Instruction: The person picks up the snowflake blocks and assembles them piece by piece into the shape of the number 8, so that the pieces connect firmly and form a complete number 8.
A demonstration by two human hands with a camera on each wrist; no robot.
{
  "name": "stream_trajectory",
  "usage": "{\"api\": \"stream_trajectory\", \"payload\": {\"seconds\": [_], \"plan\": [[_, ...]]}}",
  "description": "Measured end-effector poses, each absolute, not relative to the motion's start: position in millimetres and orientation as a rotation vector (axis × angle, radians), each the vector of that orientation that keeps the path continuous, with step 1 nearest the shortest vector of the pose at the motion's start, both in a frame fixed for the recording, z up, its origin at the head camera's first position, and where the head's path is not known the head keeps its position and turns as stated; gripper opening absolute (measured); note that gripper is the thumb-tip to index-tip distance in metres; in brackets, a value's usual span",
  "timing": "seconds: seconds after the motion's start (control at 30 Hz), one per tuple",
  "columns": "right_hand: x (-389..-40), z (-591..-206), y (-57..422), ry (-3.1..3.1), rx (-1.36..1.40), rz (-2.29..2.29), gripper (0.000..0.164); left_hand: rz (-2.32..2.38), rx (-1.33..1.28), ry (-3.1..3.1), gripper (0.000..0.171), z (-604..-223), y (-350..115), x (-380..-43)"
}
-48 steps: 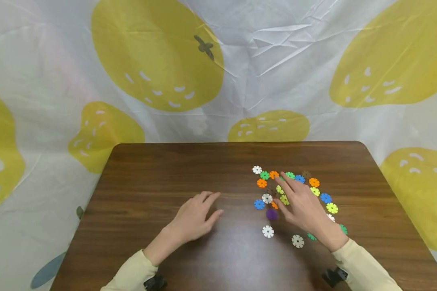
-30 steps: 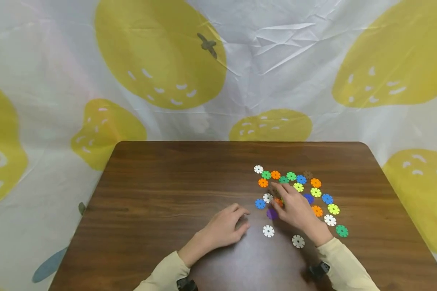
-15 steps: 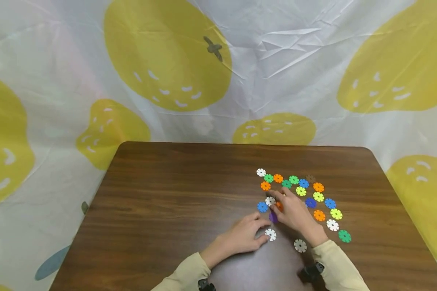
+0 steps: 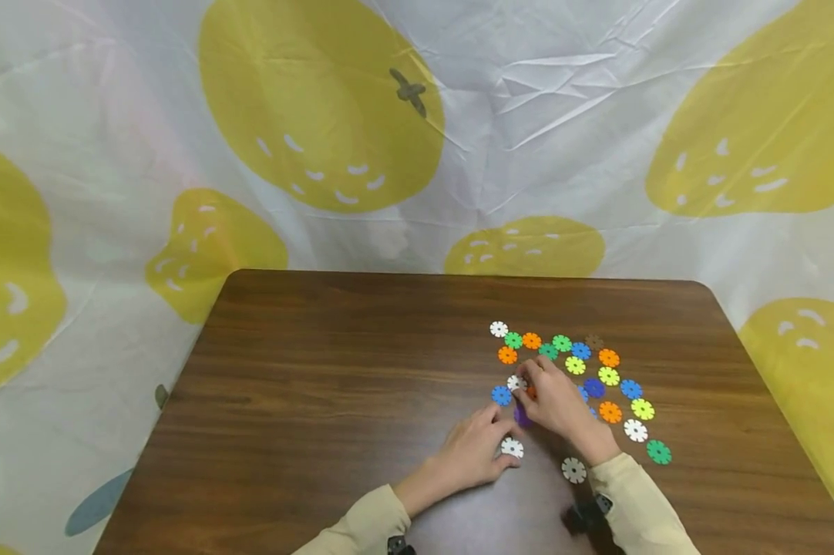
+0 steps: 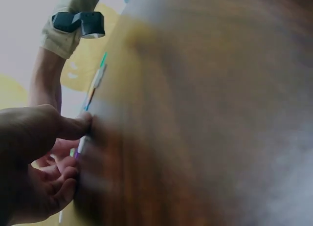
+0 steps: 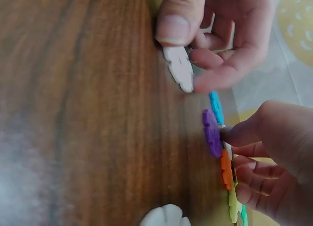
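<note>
My left hand holds a white snowflake building disc by its edges between thumb and fingers, low over the tabletop; the right wrist view shows this white disc tilted on edge there. Farther back, my right hand has its thumb and index finger curled at opposite edges of another white disc. Just in front of it lies a purple disc, partly hidden by the right thumb in the head view. An orange disc shows beneath the right hand's fingers. A blue disc lies left of it.
Several notched discs in green, orange, yellow, blue and brown spread behind and right of my right hand. A lone white disc lies near its wrist, a green disc to the far right. The wooden table meets a fruit-print curtain behind.
My left hand has come rightward across the table and taken hold of the front white disc, which has shifted slightly left. My right hand has lowered and closed in on the other white disc.
</note>
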State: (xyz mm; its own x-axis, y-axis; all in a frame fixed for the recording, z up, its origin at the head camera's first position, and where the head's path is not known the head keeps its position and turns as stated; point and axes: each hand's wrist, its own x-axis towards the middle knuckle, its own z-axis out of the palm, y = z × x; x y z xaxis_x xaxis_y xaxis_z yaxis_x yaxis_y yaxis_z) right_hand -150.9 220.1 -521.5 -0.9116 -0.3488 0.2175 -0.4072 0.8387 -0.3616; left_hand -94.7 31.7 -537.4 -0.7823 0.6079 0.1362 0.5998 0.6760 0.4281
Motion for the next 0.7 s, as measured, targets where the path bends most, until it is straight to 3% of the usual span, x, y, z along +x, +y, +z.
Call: {"api": "stream_trajectory", "payload": {"seconds": [0.2, 0.4, 0.7], "plan": [[-151.1, -516.6, 220.2, -2.928, 0.545, 0.692, 0.029, 0.846, 0.936, 2.735, 0.035, -533.4, 25.2, -98.4], [-148.8, -513.5, 220.2, -2.902, 0.57, 0.797, 0.029, 1.254, 0.961, 2.511, 0.018, -533.2, 4.5, -105.5], [-140.7, -508.8, 217.1, -2.834, 0.55, 0.992, 0.017, 1.804, 0.543, 2.398, 0.007, -519.3, -36.0, -115.2]]}}
